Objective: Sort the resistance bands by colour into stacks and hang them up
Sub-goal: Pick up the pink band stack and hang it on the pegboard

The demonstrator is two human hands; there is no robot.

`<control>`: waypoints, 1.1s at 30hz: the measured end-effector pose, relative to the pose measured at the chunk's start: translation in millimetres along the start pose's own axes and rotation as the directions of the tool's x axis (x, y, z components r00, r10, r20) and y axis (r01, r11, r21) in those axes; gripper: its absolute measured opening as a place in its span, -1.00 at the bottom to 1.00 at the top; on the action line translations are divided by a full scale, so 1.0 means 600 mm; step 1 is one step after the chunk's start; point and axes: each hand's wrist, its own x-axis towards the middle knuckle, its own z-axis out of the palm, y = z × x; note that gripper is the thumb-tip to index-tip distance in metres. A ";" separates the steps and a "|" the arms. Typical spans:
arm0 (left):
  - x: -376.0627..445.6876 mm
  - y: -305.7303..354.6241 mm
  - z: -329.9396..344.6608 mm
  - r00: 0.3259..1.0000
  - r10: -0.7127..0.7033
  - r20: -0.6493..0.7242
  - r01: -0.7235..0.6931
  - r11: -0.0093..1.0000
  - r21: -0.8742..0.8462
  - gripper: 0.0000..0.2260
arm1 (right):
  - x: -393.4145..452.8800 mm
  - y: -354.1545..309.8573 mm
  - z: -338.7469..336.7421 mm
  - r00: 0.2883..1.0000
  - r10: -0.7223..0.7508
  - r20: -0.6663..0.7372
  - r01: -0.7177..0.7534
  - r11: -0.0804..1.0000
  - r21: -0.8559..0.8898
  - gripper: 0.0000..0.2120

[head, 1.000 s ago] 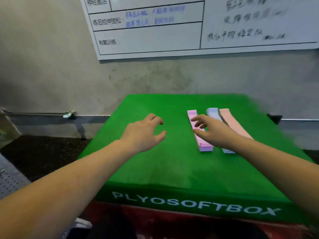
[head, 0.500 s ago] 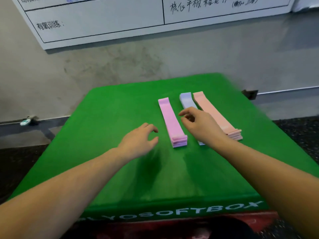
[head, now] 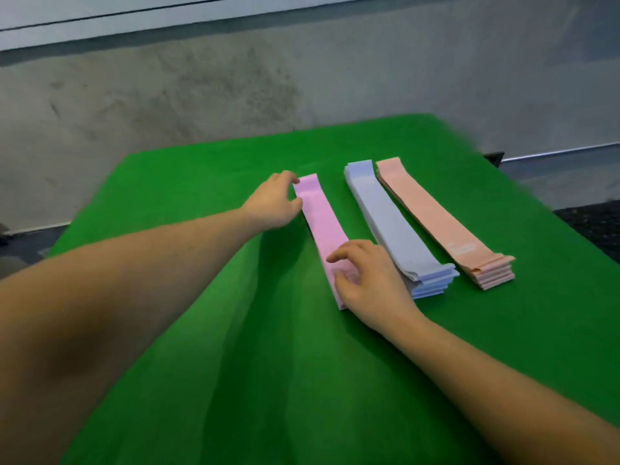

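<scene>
Three stacks of flat resistance bands lie side by side on the green soft box (head: 208,330): a pink stack (head: 322,223), a pale blue stack (head: 389,219) and a peach stack (head: 432,216). My left hand (head: 273,204) is at the far end of the pink stack, with its fingertips and thumb pinching the stack's left edge. At the near end, my right hand (head: 369,286) curls its fingers and thumb round the pink stack and hides that end. Neither hand touches the blue or peach stack.
A grey concrete wall (head: 201,95) rises just behind the box, with the lower edge of a whiteboard (head: 100,25) at the top. A metal rail (head: 553,152) runs along the wall at the right. Dark floor shows beside the box on both sides.
Both hands have moved from above the box onto the pink stack, the left to its far end and the right to its near end. The view has tilted down and closer.
</scene>
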 end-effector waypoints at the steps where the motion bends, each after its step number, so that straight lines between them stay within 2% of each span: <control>1: 0.020 -0.001 0.002 1.000 -0.003 0.001 0.003 1.000 -0.004 -0.54 | 0.000 0.002 0.001 1.000 0.006 -0.007 -0.006 1.000 0.010 -0.81; 8: 0.111 0.005 0.022 0.986 -0.036 0.160 0.042 0.999 -0.031 -0.41 | -0.001 0.011 0.010 1.000 -0.018 -0.018 0.019 1.000 0.013 -0.81; 12: 0.130 0.013 0.016 0.991 -0.012 0.134 0.018 0.999 -0.041 -0.38 | -0.001 0.011 0.011 1.000 -0.010 -0.023 0.010 1.000 0.017 -0.79; 14: 0.131 0.014 0.009 0.989 0.001 0.150 -0.003 1.000 0.016 -0.51 | -0.001 0.010 0.010 1.000 0.005 -0.019 -0.005 1.000 0.013 -0.79; 16: 0.126 0.014 0.002 0.988 0.030 0.148 -0.038 0.998 0.052 -0.85 | -0.001 0.007 0.008 1.000 0.024 -0.008 -0.023 1.000 0.010 -0.75; 17: 0.121 0.012 -0.002 0.990 0.046 0.130 -0.053 0.997 0.048 -0.96 | -0.002 0.005 0.005 0.999 0.037 0.000 -0.037 0.999 0.011 -0.71; 18: 0.114 0.010 -0.009 0.992 0.063 0.109 -0.067 0.997 0.029 -0.97 | -0.001 0.004 0.003 0.998 0.056 0.014 -0.056 0.998 0.014 -0.65; 21: 0.085 -0.001 -0.036 0.996 0.080 0.046 -0.079 0.997 -0.016 -0.85 | 0.000 -0.003 -0.002 0.990 0.129 0.063 -0.129 0.992 0.008 -0.47; 25: 0.026 -0.026 -0.087 0.998 0.066 -0.010 -0.067 0.995 -0.075 -0.85 | 0.004 -0.010 -0.002 0.978 0.202 0.061 -0.200 0.979 -0.027 -0.29; 28: -0.036 -0.055 -0.124 0.993 0.109 -0.046 -0.112 0.991 -0.067 -0.84 | 0.006 -0.015 -0.001 0.966 0.252 0.063 -0.254 0.967 0.027 -0.20; 31: -0.107 -0.082 -0.153 0.992 0.115 -0.055 -0.119 0.991 -0.063 -0.80 | 0.008 -0.022 -0.006 0.964 0.257 0.068 -0.261 0.963 0.061 -0.24; 33: -0.153 -0.101 -0.158 0.995 0.096 -0.041 -0.096 0.995 -0.004 -0.79 | 0.012 -0.028 -0.015 0.968 0.227 0.106 -0.227 0.974 -0.010 -0.44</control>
